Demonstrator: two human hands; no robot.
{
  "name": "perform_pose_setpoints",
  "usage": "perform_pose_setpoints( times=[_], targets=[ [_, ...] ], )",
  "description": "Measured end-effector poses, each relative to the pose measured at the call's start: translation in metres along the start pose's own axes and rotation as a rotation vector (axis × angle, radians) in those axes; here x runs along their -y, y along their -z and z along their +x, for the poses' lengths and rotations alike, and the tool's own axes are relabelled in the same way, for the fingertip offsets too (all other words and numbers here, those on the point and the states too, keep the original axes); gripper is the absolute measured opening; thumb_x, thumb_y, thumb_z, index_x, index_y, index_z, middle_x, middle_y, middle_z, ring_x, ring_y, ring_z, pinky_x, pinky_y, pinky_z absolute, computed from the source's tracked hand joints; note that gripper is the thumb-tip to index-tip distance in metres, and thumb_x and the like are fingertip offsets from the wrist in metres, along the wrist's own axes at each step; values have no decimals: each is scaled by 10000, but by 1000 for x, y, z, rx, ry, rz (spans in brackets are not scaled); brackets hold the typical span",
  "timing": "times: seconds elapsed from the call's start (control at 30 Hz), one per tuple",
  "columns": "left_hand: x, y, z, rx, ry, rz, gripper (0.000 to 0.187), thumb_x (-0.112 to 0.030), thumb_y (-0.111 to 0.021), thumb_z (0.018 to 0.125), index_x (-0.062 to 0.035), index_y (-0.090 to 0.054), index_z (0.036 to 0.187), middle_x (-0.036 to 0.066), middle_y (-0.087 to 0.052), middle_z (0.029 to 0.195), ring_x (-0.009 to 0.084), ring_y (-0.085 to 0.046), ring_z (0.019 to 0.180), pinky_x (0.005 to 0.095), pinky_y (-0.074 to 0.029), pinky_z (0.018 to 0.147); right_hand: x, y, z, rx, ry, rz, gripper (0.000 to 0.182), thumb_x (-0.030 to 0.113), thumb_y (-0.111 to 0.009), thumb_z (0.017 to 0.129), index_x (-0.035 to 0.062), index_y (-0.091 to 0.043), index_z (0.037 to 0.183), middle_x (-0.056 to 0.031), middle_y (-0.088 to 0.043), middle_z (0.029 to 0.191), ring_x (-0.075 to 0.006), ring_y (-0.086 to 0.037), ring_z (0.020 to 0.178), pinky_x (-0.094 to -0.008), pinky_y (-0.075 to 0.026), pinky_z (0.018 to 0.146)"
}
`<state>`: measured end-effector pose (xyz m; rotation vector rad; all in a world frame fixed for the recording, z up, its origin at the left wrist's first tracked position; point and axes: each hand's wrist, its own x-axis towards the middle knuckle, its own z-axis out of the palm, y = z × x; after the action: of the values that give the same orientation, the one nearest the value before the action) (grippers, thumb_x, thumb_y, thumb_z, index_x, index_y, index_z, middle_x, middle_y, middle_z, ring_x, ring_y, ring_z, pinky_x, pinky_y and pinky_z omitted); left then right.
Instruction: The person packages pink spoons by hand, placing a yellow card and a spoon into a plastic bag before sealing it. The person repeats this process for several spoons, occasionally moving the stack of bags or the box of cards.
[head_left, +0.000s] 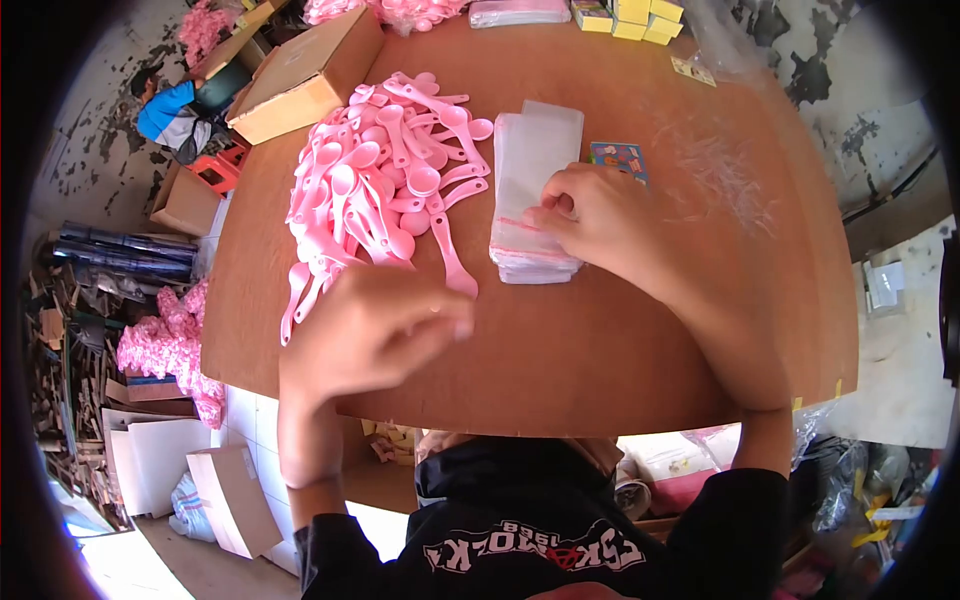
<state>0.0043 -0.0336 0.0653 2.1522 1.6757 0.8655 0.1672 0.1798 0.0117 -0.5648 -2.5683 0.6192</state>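
My right hand (pixel 595 215) is over a stack of clear plastic bags (pixel 530 160) with pink-red strips near their lower ends. Its thumb and forefinger are closed at the edge of the top bag. Nearer to me, at the front of the spoon pile, is my left hand (pixel 375 325), blurred, with its fingers curled together. Whatever it may hold is hidden. A pink spoon (pixel 452 262) lies just beyond its fingertips. The heap of pink plastic spoons (pixel 365 170) spreads to the left of the bags. Partly behind my right hand lies a colourful printed card (pixel 622 158).
A cardboard box (pixel 305 75) stands at the table's back left. Along the far edge are yellow small boxes (pixel 640 18) and more plastic packs (pixel 520 12). Loose clear strips (pixel 735 185) lie on the right. Another person (pixel 170 115) sits beyond the box.
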Motion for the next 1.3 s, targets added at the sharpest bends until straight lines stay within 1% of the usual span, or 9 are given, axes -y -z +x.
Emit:
perform_pose_setpoints(
  times=[0.13, 0.4, 0.47, 0.63, 0.83, 1.1, 1.17, 1.27, 1.3],
  targets=[
    [25, 2, 45, -67, 55, -45, 119, 23, -650, 829, 15, -683, 944, 85, -690, 789, 137, -639, 672, 269, -478, 574, 0, -3, -2, -32, -36, -6, 190, 215, -688, 778, 26, -676, 764, -138, -650, 777, -324, -645, 730, -436, -482, 656],
    [73, -27, 44, -338, -2, -58, 105, -17, -673, 823, -12, -708, 921, 110, -663, 710, 159, -573, 533, 289, -450, 495, -6, -10, 1, -30, 18, -90, 165, 183, -632, 857, 22, -660, 827, -141, -653, 816, -329, -644, 737, -443, -484, 660],
    [77, -26, 36, -228, 56, 76, 107, -7, -678, 835, 11, -702, 938, 107, -712, 845, 163, -646, 658, 275, -499, 590, -9, -11, 2, -15, 50, -81, 180, 202, -612, 892, 29, -642, 853, -129, -649, 824, -327, -643, 732, -437, -488, 656],
    [90, -37, 35, -309, -59, 90, 136, -10, -673, 831, -1, -706, 963, 118, -698, 893, 223, -659, 743, 306, -524, 640, -11, -10, 5, -11, 87, -76, 176, 200, -596, 911, 35, -623, 855, -116, -642, 840, -324, -644, 733, -437, -492, 652],
    [80, -48, 37, -280, -227, 229, 408, -95, -677, 802, -14, -612, 1196, 163, -595, 1183, 347, -600, 1041, 421, -499, 889, -6, -6, 5, -58, 135, -84, 151, 173, -594, 917, 33, -624, 868, -110, -637, 845, -322, -643, 721, -420, -493, 624],
    [78, -51, 35, -195, -233, 227, 376, -115, -669, 822, -8, -611, 1178, 142, -580, 1245, 321, -555, 1128, 428, -461, 950, -10, -1, 10, -4, 174, -38, 137, 174, -603, 911, 44, -630, 881, -107, -627, 844, -320, -632, 738, -418, -485, 631],
    [79, -51, 34, -158, -217, 265, 381, -125, -668, 819, -28, -610, 1183, 120, -575, 1270, 292, -539, 1159, 425, -446, 968, -6, 2, 9, -166, 219, 2, 87, 91, -624, 886, 7, -617, 862, -111, -605, 812, -302, -603, 722, -380, -461, 629],
    [79, -55, 33, -204, -188, 238, 373, -125, -685, 812, -29, -608, 1165, 116, -564, 1278, 288, -536, 1165, 420, -431, 980, 10, 14, 5, -131, 317, -31, 114, 165, -638, 888, 56, -623, 859, -88, -610, 824, -299, -624, 722, -398, -485, 618],
    [76, -58, 35, -373, -174, 128, 363, -128, -701, 802, -43, -608, 1143, 114, -562, 1276, 281, -532, 1177, 424, -419, 991, 18, 19, 1, -131, 320, -34, 114, 165, -638, 888, 56, -623, 859, -88, -610, 824, -299, -624, 722, -398, -485, 618]
  ],
)
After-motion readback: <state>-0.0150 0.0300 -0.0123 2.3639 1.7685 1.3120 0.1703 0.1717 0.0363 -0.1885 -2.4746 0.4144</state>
